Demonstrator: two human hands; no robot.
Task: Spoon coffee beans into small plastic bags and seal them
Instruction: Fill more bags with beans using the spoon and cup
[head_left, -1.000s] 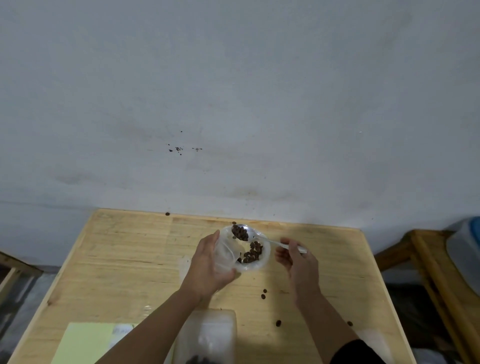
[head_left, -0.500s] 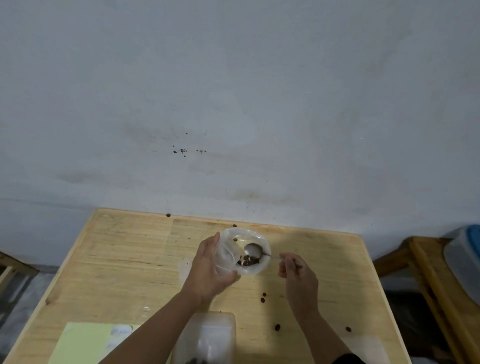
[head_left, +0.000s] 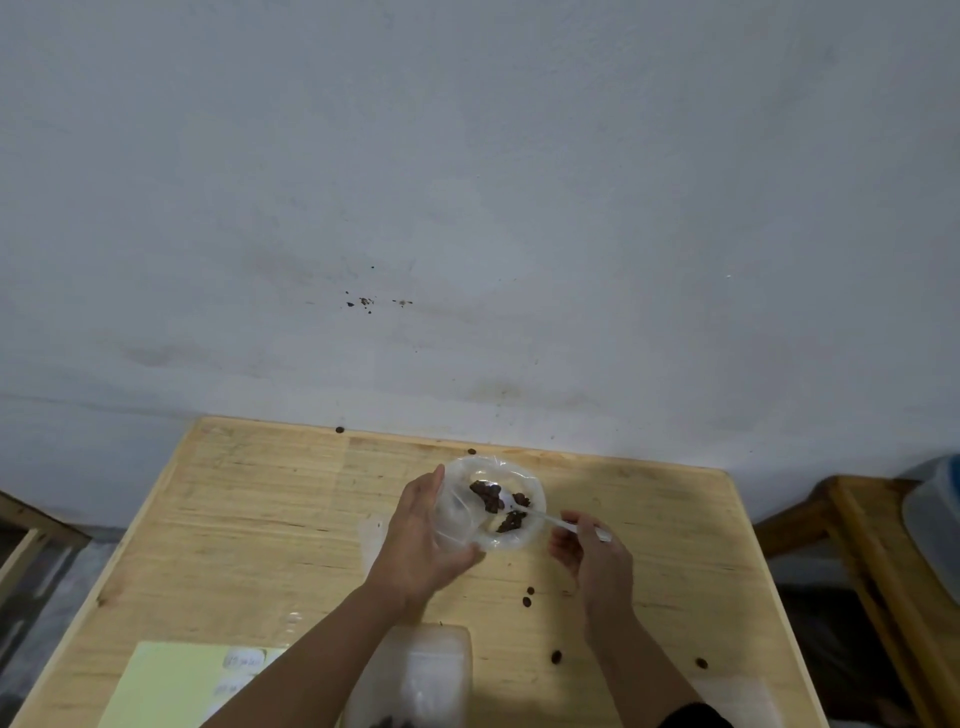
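A pale, stained wall (head_left: 467, 182) is rising behind the light wooden table (head_left: 234, 519), while another wooden piece (head_left: 862, 545) is standing to its right.

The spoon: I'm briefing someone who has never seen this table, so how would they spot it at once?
Start at the wooden table and find the clear bag held open by the left hand near its middle. The spoon reaches into it from the right hand. It is the only thin, pale stick there, its bowl among dark beans.
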